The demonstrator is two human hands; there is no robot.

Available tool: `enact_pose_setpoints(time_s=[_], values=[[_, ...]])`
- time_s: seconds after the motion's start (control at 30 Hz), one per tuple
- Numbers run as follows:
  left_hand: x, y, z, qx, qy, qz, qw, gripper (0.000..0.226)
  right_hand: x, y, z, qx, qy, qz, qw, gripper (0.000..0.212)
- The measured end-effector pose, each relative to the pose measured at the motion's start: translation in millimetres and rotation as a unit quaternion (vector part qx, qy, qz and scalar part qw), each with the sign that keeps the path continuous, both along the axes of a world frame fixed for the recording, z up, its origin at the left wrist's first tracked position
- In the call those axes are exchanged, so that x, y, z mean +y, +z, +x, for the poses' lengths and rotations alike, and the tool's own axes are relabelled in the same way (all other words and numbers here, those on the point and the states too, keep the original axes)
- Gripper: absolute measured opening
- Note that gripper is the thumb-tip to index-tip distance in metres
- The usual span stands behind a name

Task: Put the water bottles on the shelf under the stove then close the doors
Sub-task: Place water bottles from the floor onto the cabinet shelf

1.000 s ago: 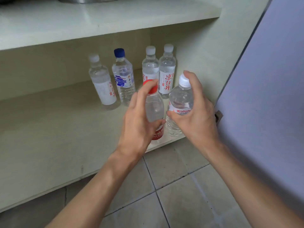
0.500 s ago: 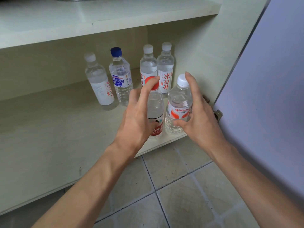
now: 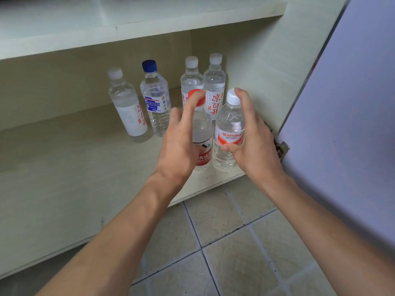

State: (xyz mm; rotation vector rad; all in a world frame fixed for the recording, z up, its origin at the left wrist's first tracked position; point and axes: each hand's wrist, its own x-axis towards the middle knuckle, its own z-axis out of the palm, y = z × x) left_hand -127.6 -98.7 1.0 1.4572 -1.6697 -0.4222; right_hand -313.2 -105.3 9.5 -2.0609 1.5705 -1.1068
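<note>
Two bottles stand side by side near the front right edge of the lower shelf [image 3: 74,167]. One is a red-capped bottle [image 3: 203,129], the other a white-capped Wahaha bottle [image 3: 229,122]. My left hand [image 3: 179,146] is at the red-capped bottle with fingers spread, index tip by the cap and thumb against the label. My right hand [image 3: 254,146] wraps the Wahaha bottle, thumb on its label. Behind stand a white-label bottle [image 3: 128,107], a blue-capped bottle [image 3: 155,99] and two white-capped bottles [image 3: 191,82] [image 3: 214,82].
The right cabinet door [image 3: 352,103] hangs open at the right, its metal hinge [image 3: 282,149] just beside my right hand. An upper shelf board [image 3: 128,22] runs overhead. Beige floor tiles [image 3: 224,242] lie below the shelf edge.
Both bottles have been pushed a little further onto the shelf and now stand on it. My left hand's fingers have loosened and spread away from the red-capped bottle.
</note>
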Motion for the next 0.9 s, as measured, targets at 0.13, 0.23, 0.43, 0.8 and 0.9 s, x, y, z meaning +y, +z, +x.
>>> enact_pose_setpoints(time_s=[0.13, 0.23, 0.43, 0.8, 0.9], values=[[-14.3, 2.2, -0.5, 0.007, 0.0, 0.004, 1.0, 0.126, -14.6, -0.6, 6.5, 0.008, -0.008, -0.005, 1.0, 0.127], [-24.0, 3.3, -1.5, 0.003, -0.001, 0.002, 1.0, 0.128, -27.7, -0.3, 8.3, 0.011, -0.02, -0.005, 1.0, 0.127], [-38.8, 4.5, -1.2, 0.009, -0.005, 0.007, 1.0, 0.129, -55.2, 3.7, 9.7, 0.032, -0.025, -0.001, 0.999, 0.128], [-67.0, 5.8, -1.0, 0.017, -0.012, 0.004, 1.0, 0.13, -93.0, 3.0, 9.6, 0.021, -0.029, -0.01, 0.999, 0.127], [-74.0, 5.3, -0.8, 0.018, -0.008, 0.001, 1.0, 0.127, -102.3, 3.6, 8.8, 0.02, -0.018, -0.01, 1.0, 0.127]])
